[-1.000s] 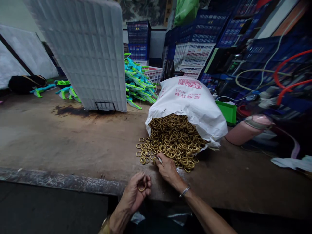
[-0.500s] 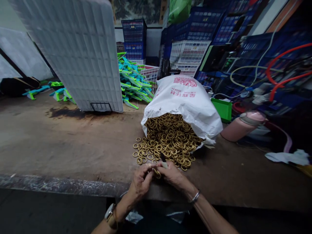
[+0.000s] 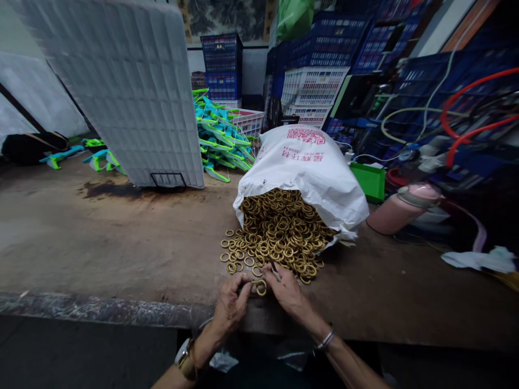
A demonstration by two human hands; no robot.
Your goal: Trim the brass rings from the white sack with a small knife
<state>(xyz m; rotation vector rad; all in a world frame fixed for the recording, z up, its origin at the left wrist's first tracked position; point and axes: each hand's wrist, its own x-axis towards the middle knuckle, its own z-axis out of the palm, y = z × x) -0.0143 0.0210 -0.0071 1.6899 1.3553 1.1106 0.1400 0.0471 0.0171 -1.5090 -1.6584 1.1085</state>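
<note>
My left hand (image 3: 233, 300) pinches a gold-coloured ring (image 3: 261, 292) between thumb and forefinger near the table's front edge; whether a second ring overlaps it is hard to make out. Close by on the right, my right hand (image 3: 288, 292) is closed around a small knife-like tool (image 3: 276, 273) with a dark tip and a pale handle. Its fingertips are slightly apart from the ring. Just beyond both hands, a heap of gold-coloured rings (image 3: 279, 237) spills from the mouth of a white sack (image 3: 300, 162) with red print.
A tall pale ribbed panel (image 3: 133, 97) stands at left on the brown table (image 3: 101, 237). Behind it lie piled blue-and-green plastic pieces (image 3: 225, 135). To the right are a pink bottle (image 3: 399, 210), a green tray (image 3: 368, 181) and orange hoses. Stacked crates (image 3: 316, 86) fill the back.
My hands have drawn slightly apart, and the ring in my left hand now shows more plainly. The tool in my right hand has tilted and shifted slightly.
</note>
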